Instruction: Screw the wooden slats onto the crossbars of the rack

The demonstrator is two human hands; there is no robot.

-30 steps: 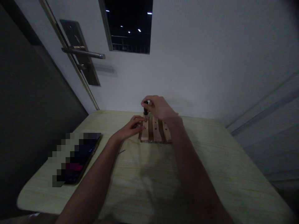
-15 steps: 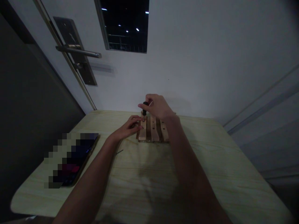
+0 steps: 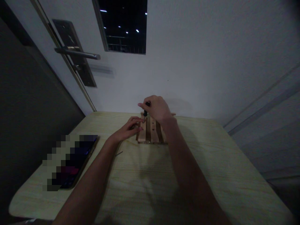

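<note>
My right hand (image 3: 157, 107) is closed around the black handle of a screwdriver (image 3: 145, 113). Its tip points down at the upper part of the leftmost pale wooden slat (image 3: 142, 135). That slat belongs to a small slatted wooden piece (image 3: 148, 134) with several pale slats and dark holes in them, lying on the table. My left hand (image 3: 130, 127) rests at the left edge of this piece, fingers apart, with fingertips touching the slat on either side of the screwdriver's tip area. My right wrist and forearm cover part of the right-hand slats.
A thin metal rod-like piece (image 3: 119, 153) lies on the pale wood-grain table (image 3: 140, 175) by my left forearm. At the left is a dark-screened tablet or phone (image 3: 78, 159), partly pixelated. Behind the table stands a white door with a lever handle (image 3: 79, 53) and a dark window (image 3: 124, 26).
My right hand has turned and wrapped further over the screwdriver's handle, which now tilts to the right. The left hand keeps its place on the slat. The view has shifted slightly.
</note>
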